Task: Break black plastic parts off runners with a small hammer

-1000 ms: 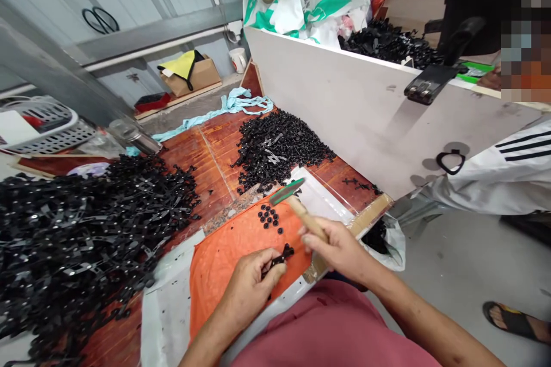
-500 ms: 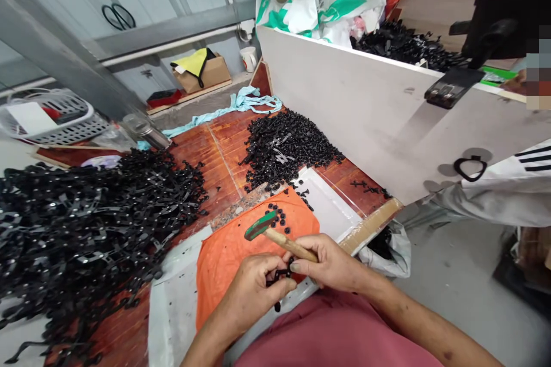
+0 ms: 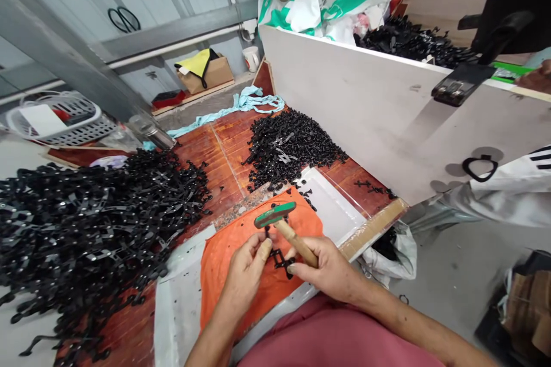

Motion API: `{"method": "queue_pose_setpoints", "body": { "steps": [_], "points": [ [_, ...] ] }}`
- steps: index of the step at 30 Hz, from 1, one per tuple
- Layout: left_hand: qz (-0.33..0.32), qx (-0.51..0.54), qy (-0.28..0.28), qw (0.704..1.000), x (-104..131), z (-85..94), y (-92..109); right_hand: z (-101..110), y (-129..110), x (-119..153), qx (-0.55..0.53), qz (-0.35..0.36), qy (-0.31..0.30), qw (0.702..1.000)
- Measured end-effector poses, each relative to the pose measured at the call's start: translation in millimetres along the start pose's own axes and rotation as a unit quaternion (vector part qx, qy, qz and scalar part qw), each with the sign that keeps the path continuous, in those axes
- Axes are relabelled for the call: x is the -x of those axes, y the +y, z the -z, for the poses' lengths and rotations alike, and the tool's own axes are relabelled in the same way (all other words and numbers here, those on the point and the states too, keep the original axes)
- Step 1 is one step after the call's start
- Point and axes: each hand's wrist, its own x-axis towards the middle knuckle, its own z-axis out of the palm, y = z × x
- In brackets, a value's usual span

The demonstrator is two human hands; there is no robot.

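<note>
My left hand pinches one end of a black linked part over the orange cloth. The hammer, with a green head and a wooden handle, lies in my right hand. Its thumb and fingertips also touch the lower right end of the black part. The hammer head is above the cloth, just beyond my left fingertips, and partly covers small black pieces there.
A big heap of black linked parts spreads at the left. Small black pieces are piled behind the cloth, beside a white tray. An upright white board borders the right side.
My left hand has moved slightly up and away from my right. The black part now shows stretched out between them. The hammer head has shifted right and tilted the other way.
</note>
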Motion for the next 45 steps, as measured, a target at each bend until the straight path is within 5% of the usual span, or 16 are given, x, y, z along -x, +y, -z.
{"method": "queue_pose_setpoints", "body": {
  "steps": [4,8,13,22,34,45],
  "points": [
    [0.028,0.046,-0.028,0.998,1.4,-8.7,2.5,-4.0,0.5,-0.7,-0.020,0.017,-0.038,0.999],
    [-0.013,-0.105,0.044,0.993,-1.1,15.2,-0.7,15.6,4.0,4.9,0.046,0.007,0.008,0.999],
    [-0.025,-0.222,-0.025,0.974,-19.4,41.5,1.0,53.3,19.9,20.3,0.141,-0.015,0.072,0.987],
    [-0.064,-0.338,-0.065,0.937,-39.9,27.1,-5.6,61.8,39.0,22.6,0.117,-0.106,0.064,0.985],
    [-0.038,-0.459,-0.077,0.884,-48.1,15.6,-0.6,63.5,47.3,23.2,0.066,-0.122,0.069,0.988],
    [-0.031,-0.391,-0.077,0.917,-49.0,24.3,-1.0,64.5,47.6,23.1,0.066,-0.123,0.064,0.988]
  ]
}}
